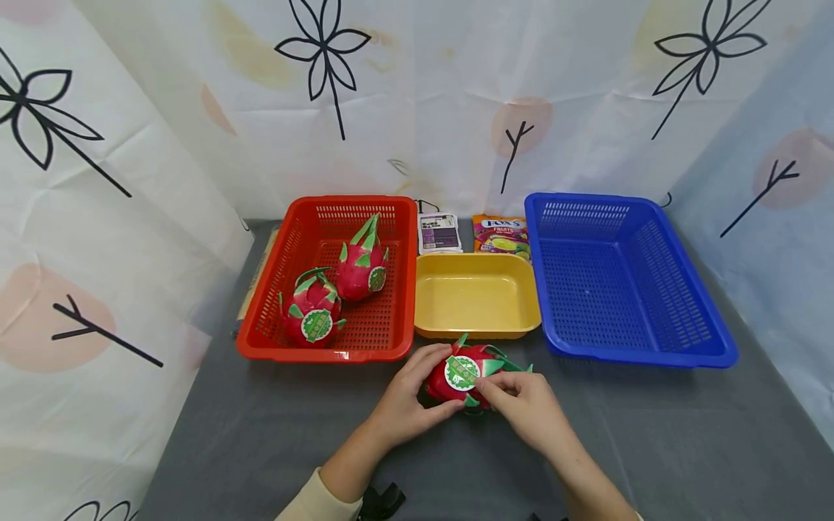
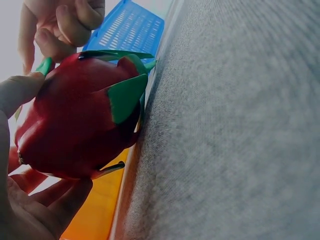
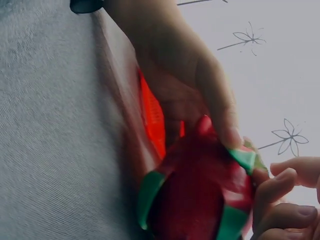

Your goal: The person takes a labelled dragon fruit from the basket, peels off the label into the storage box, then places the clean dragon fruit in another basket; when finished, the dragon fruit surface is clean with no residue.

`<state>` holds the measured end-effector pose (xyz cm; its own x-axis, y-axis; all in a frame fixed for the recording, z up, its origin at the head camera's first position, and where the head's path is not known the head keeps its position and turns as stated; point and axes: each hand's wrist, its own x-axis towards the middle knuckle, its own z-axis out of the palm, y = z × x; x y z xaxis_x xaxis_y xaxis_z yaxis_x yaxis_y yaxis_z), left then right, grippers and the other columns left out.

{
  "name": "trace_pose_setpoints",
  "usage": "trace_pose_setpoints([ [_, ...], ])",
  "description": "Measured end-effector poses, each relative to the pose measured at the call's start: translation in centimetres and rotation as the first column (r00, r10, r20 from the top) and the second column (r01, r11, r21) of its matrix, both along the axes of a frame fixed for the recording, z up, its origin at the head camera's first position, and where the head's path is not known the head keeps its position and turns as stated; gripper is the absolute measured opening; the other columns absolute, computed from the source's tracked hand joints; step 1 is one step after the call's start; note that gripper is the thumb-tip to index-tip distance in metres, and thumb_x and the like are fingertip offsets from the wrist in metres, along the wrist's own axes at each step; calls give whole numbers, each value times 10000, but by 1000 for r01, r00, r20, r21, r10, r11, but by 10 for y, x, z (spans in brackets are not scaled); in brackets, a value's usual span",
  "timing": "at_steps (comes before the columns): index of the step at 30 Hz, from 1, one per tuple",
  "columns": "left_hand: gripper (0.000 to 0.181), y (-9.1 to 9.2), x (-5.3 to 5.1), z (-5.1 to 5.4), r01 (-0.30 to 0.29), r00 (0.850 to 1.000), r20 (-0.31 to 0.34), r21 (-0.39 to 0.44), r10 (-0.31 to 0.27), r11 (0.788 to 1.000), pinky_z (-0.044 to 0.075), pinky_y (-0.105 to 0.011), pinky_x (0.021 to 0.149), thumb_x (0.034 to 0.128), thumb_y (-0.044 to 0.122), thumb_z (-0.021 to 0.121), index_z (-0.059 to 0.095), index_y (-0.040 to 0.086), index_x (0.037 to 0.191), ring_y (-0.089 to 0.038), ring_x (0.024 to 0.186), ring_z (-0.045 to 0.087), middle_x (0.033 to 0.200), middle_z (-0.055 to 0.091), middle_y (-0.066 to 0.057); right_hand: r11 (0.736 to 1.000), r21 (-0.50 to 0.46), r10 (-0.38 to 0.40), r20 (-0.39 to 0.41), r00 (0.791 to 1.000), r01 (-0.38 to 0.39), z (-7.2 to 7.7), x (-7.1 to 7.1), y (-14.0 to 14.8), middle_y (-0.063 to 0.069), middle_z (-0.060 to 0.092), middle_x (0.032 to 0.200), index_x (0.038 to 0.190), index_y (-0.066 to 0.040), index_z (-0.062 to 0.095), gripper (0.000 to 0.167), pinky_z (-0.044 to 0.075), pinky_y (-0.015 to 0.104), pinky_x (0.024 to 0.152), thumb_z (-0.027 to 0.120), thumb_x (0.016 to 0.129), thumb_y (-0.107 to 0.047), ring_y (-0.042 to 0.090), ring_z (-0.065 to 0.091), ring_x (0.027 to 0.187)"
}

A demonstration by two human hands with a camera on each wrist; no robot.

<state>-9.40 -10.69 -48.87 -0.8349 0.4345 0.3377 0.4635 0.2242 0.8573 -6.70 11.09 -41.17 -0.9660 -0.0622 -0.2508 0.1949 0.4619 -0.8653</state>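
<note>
A red dragon fruit [image 1: 439, 382] with green scale tips lies on its side in front of the yellow tub. My left hand [image 1: 407, 405] grips it from the left, the thumb near and the fingers on the far side. A round green-and-white sticker [image 1: 461, 373] faces up on the fruit. At the sticker's right edge, the thumb and forefinger of my right hand [image 1: 529, 407] pinch. In the left wrist view the dragon fruit [image 2: 75, 120] hides the sticker's face, and the right hand's other fingers are curled. Two more stickered dragon fruits [image 1: 362, 269] sit in the red basket [image 1: 384, 329].
The yellow tub [image 1: 478, 293] stands between the red basket and a blue basket [image 1: 625, 282] on the right. Behind the tub lie a FOX'S candy bag [image 1: 500, 235] and a purple-and-white pack [image 1: 439, 233]. A patterned curtain [image 1: 417, 101] encloses the grey table [image 1: 293, 427].
</note>
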Motion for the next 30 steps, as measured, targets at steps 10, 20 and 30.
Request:
trace_pose_setpoints([
  [10,735,0,1,-1,1,1000,-24,3,-1,1000,509,-383,1026,843,197,866,515,161,1487,-216,1326,512,1492,484,-10,986,-132,-103,20,995,104,-4,0,-7,11,512,584,833,-40,786,173,282,222,456,750,938,-173,124,402,531],
  [20,750,0,0,-1,4,1000,-24,1,-4,1000,532,-362,989,832,205,874,506,198,1485,-188,1321,509,1482,484,14,971,-224,-102,-81,992,82,24,-2,-4,74,577,647,930,1,776,199,361,242,481,732,964,-191,151,452,547],
  [30,767,1,1,3,-1,1000,12,7,1,1000,531,-385,996,797,131,888,512,112,1466,-255,1318,504,1476,501,-57,986,-161,-81,-168,982,54,46,-22,-1,160,698,886,1028,-3,764,238,541,321,662,677,1006,-223,290,597,817],
])
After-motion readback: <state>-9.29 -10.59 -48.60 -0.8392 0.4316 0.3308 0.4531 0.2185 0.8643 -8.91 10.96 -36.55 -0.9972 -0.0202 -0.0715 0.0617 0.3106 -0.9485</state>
